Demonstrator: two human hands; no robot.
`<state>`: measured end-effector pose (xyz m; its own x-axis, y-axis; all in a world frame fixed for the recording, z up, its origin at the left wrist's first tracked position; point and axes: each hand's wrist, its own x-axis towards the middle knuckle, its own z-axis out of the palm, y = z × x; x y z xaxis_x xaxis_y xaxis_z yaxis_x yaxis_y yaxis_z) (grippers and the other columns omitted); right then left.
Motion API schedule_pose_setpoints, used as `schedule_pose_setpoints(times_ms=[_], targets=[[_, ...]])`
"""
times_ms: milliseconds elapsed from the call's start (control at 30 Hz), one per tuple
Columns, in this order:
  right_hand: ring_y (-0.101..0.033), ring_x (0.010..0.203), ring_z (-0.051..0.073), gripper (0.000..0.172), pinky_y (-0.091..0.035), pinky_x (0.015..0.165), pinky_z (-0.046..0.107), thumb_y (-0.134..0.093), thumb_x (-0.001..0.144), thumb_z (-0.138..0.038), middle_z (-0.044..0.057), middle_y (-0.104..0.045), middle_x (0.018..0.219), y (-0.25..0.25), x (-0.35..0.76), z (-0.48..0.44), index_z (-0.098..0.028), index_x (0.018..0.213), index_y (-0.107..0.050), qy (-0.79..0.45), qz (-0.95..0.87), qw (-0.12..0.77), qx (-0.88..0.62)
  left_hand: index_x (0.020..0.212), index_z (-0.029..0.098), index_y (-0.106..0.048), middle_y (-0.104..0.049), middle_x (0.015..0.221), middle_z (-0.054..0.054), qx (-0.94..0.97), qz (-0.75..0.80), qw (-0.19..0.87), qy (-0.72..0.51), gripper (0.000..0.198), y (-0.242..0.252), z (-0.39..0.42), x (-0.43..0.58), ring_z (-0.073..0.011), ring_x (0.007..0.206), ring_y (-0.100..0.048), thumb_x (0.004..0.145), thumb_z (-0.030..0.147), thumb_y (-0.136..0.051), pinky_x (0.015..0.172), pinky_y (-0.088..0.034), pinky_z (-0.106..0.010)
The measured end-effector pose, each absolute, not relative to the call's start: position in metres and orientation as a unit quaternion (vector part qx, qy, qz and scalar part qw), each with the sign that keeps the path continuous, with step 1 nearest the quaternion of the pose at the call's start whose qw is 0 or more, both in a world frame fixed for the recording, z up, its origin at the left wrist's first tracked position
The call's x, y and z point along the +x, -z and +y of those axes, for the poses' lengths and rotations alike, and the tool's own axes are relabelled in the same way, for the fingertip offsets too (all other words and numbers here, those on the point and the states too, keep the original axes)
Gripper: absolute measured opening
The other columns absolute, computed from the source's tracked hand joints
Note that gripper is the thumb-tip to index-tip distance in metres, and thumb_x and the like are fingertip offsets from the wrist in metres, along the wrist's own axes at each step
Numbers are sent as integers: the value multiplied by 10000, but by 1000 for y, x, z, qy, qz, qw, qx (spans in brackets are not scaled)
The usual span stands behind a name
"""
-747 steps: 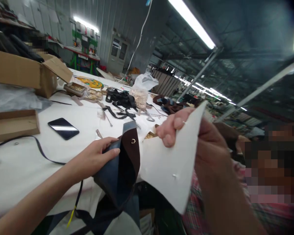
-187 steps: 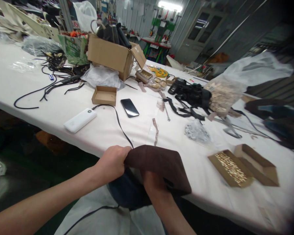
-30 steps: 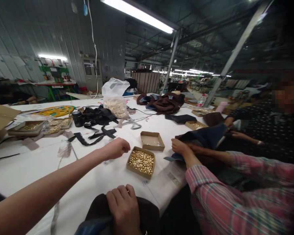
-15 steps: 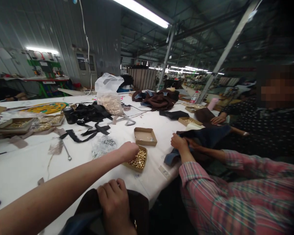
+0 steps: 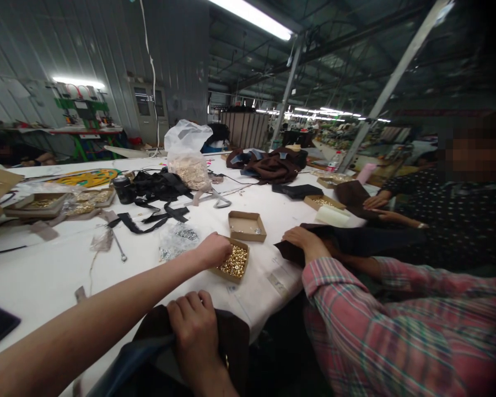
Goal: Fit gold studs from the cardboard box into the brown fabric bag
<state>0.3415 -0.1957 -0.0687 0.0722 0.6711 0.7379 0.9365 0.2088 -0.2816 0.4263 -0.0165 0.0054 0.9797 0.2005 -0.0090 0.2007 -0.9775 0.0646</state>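
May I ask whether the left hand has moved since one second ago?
Yes, the left hand moved right, from beside the box of gold pieces to partly over it.

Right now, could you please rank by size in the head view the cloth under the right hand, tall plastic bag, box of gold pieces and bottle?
Cloth, largest
Tall plastic bag
Box of gold pieces, partly hidden
Bottle, smallest

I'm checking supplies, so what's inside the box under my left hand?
Small gold-coloured pieces show in the box; your left hand hides its far-left part, so the contents there can't be seen.
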Motion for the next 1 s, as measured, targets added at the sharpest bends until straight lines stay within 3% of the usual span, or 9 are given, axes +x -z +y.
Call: schedule_pose_setpoints(times_ms=[133, 300, 467, 600, 667, 767, 867, 1000], targets=[[-595, 876, 256, 338, -368, 857, 448, -389, 1212, -228, 51, -689, 909, 68, 341, -196, -198, 1051, -685, 162, -663, 399, -612, 977, 159, -755, -765, 970, -47, 989, 123, 58, -56, 172, -10, -17, 418, -234, 957, -728, 1076, 297, -730, 1013, -596, -473], [-573, 858, 253, 391, -363, 858, 452, -333, 1217, -244, 47, -670, 895, 65, 340, -197, -201, 984, -644, 162, -664, 397, -613, 1030, 160, -758, -753, 944, -36, 979, 134, 127, -80, 106, -9, -14, 405, -206, 873, -714, 1080, 243, -717, 889, -615, -394], [-576, 873, 253, 309, -363, 873, 441, -425, 1201, -213, 45, -675, 897, 65, 340, -198, -210, 989, -650, 155, -663, 397, -616, 915, 156, -751, -742, 860, -2, 950, 155, 250, -101, 154, -7, -13, 402, -195, 837, -717, 1011, 251, -825, 884, -625, -382], [-581, 874, 252, 279, -364, 870, 433, -466, 1185, -188, 40, -681, 892, 64, 339, -197, -211, 982, -656, 158, -663, 393, -617, 1014, 139, -815, -812, 914, -30, 894, 204, 377, -127, 111, -18, -19, 399, -223, 892, -777, 936, 200, -866, 864, -647, -378], [-588, 879, 255, 328, -366, 871, 437, -409, 1201, -202, 43, -686, 899, 62, 339, -199, -204, 991, -661, 154, -665, 399, -613, 1081, 127, -852, -840, 908, -64, 858, 224, 442, -137, 182, -28, -24, 383, -223, 856, -785, 907, 180, -840, 812, -644, -349], [-602, 883, 252, 426, -373, 885, 445, -306, 1230, -251, 47, -701, 909, 56, 339, -205, -192, 1052, -688, 146, -670, 420, -595, 1050, 131, -896, -828, 805, -75, 808, 251, 511, -154, 218, -43, -34, 333, -204, 749, -745, 874, 240, -828, 695, -585, -298], [-644, 929, 249, 410, -380, 913, 449, -323, 1239, -249, 61, -755, 973, 48, 339, -219, -171, 1138, -712, 155, -681, 442, -562, 975, 156, -906, -808, 757, -68, 762, 286, 556, -169, 209, -52, -49, 262, -175, 705, -703, 839, 311, -876, 641, -521, -262], [-699, 1058, 254, 354, -393, 1002, 465, -380, 1228, -183, 96, -815, 1163, 39, 340, -243, -132, 1281, -726, 193, -700, 458, -513, 1039, 134, -897, -844, 852, -115, 690, 345, 609, -185, 372, -39, -80, 175, -212, 758, -762, 832, 443, -924, 710, -611, -302]])
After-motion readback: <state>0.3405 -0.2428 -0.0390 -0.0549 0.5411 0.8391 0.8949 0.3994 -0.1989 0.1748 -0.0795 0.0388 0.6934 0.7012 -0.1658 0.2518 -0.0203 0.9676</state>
